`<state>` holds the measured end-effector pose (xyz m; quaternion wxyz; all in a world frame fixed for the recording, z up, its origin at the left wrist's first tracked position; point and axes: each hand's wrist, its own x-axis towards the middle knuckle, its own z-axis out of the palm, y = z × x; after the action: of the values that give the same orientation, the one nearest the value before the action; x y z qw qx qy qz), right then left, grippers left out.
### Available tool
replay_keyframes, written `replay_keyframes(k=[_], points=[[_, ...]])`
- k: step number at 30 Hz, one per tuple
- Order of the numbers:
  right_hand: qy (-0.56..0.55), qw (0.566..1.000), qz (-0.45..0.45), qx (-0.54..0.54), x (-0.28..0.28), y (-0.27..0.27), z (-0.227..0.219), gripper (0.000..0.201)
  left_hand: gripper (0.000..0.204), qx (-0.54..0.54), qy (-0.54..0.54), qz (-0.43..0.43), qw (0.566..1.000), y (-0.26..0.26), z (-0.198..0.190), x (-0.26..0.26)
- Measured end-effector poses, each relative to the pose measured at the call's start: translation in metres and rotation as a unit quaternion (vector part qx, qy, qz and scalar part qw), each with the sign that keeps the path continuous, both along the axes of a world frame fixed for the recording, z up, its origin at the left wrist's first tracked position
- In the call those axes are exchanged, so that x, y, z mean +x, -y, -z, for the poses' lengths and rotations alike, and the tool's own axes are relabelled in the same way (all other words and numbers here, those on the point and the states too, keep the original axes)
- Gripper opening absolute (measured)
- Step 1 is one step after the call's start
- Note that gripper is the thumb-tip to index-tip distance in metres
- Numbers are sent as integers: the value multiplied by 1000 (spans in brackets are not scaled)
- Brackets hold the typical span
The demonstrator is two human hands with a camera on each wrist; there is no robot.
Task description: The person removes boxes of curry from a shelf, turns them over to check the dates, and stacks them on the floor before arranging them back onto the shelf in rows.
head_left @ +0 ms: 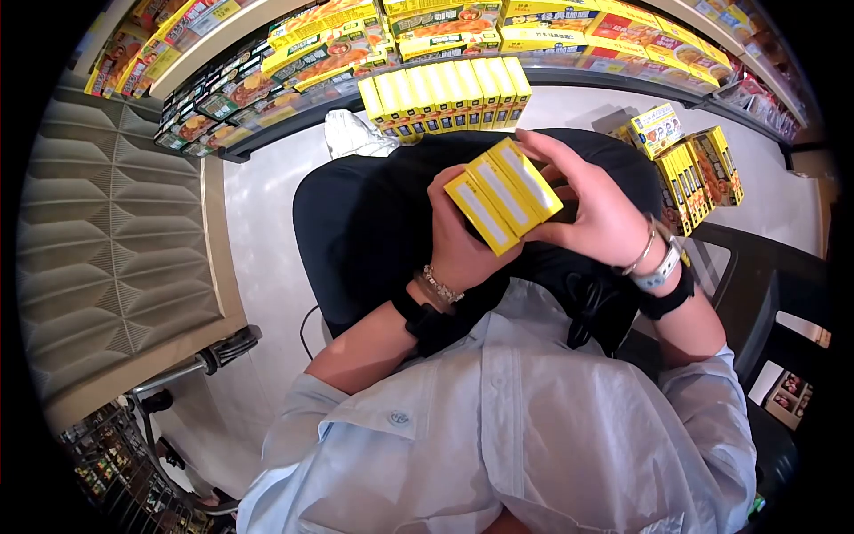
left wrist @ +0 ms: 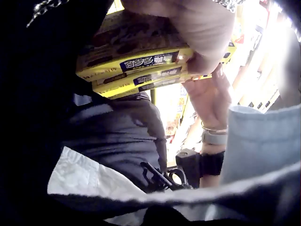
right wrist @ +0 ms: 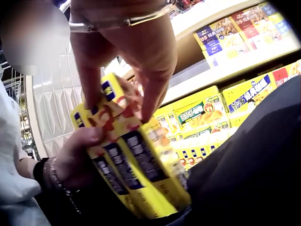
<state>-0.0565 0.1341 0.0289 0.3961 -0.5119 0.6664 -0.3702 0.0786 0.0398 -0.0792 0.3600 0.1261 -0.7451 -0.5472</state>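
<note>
Three yellow curry boxes (head_left: 503,198) are held together side by side above the person's dark-clothed lap. The left hand (head_left: 451,233) grips the bundle from its left side, with part of its fingers hidden behind the boxes. At the other end, the right hand (head_left: 594,189) holds the bundle between thumb and fingers. In the right wrist view, the right thumb and fingers straddle the upper end of the boxes (right wrist: 134,160), whose narrow printed sides face the camera. The left wrist view shows the same boxes (left wrist: 136,70) beneath the left hand, their edges slightly uneven.
A row of yellow boxes (head_left: 445,93) stands on the floor ahead, beside a crumpled silvery wrapper (head_left: 356,135). More boxes (head_left: 685,182) stand at the right. Stocked shelves (head_left: 445,31) run across the front; a wire cart (head_left: 120,458) is at lower left.
</note>
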Motion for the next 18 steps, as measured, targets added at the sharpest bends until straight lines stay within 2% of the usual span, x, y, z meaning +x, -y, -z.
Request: replay_keyframes(k=[2, 3, 4, 6, 7, 8, 10, 12, 14, 18], points=[[-123, 976, 22, -178, 13, -7, 8, 90, 88, -27, 14, -33, 999, 0, -10, 0], [-130, 975, 45, -177, 22, -9, 3, 90, 89, -17, 23, -34, 999, -1, -11, 0], [-130, 980, 73, -128, 33, -12, -1, 93, 89, -16, 24, -32, 999, -3, -9, 0], [-198, 965, 132, -108, 50, -11, -3, 92, 90, 6, 32, -19, 999, -6, 1, 0], [-292, 938, 142, -125, 52, -9, 2, 89, 85, 57, 9, 14, 998, -6, 3, 2], [-293, 937, 145, -123, 54, -7, -2, 89, 85, 58, 8, 18, 998, -8, 8, 1], [-378, 913, 154, -13, 57, -4, -13, 87, 74, 31, -6, -31, 999, -9, 11, -2], [-388, 906, 169, -20, 61, 1, -11, 85, 71, 35, -16, -30, 999, -12, 9, -2], [-386, 902, 193, -2, 63, 6, -9, 86, 71, -64, -4, -31, 997, -11, 4, -4], [-352, 914, 194, 48, 47, 13, -15, 87, 80, -58, 2, -5, 998, -9, -11, -5]])
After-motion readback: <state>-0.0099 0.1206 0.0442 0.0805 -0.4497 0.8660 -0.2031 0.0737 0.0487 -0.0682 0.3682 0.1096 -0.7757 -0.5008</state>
